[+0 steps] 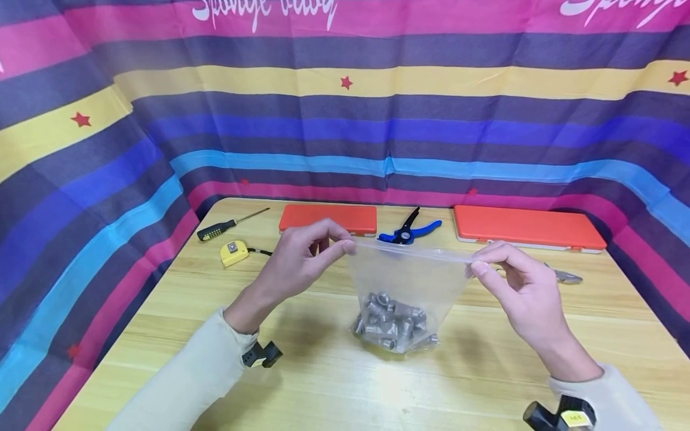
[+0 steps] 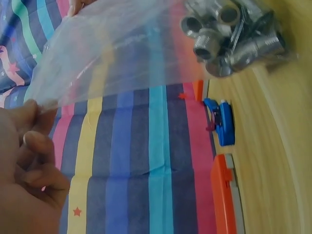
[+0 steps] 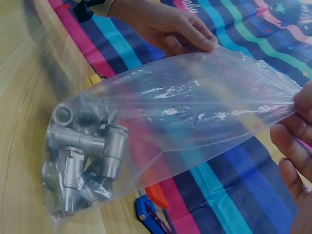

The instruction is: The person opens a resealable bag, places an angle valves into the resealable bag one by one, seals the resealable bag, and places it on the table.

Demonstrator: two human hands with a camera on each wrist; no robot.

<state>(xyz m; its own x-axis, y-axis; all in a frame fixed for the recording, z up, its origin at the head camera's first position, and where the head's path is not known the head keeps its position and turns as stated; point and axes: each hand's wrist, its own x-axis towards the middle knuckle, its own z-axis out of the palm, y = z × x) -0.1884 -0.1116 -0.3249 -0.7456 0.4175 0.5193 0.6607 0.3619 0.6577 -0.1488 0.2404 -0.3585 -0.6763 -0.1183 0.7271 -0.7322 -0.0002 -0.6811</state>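
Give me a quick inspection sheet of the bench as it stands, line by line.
Surface: wooden table, light grain.
Job's things: clear plastic bag held up by its top edge, bottom resting on the table; grey metal fittings heaped at its bottom.
Clutter: screwdriver, yellow tape measure, blue-handled pliers, two orange cases, a metal tool partly hidden behind the right hand.
Hands: left hand pinches the bag's left top corner; right hand pinches the right corner.
Cables: nothing seen.
Surroundings: striped cloth backdrop on three sides.
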